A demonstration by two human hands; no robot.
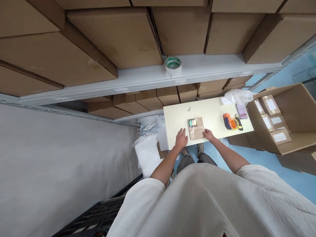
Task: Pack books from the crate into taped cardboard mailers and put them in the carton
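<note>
A small flat cardboard box [197, 132] with a dark, coloured picture at its upper left corner lies on the cream tabletop [212, 112]. Beside its left edge rests my left hand [182, 138], fingers stretched out on the table and holding nothing. My right hand [209, 135] grips the box's lower right edge, fingers closed and the thumb on top. A small green spot shows at the thumb tip, too small to make out. Farther right on the table stands an orange tape dispenser [229, 121] with yellow tape.
A large open carton [296, 112] holding several labelled boxes stands right of the table. Clear plastic wrap [239, 96] lies at the table's far right. A tape roll [173, 65] sits on the shelf edge [209, 67] ahead. White packing sheets [148, 154] lie at left.
</note>
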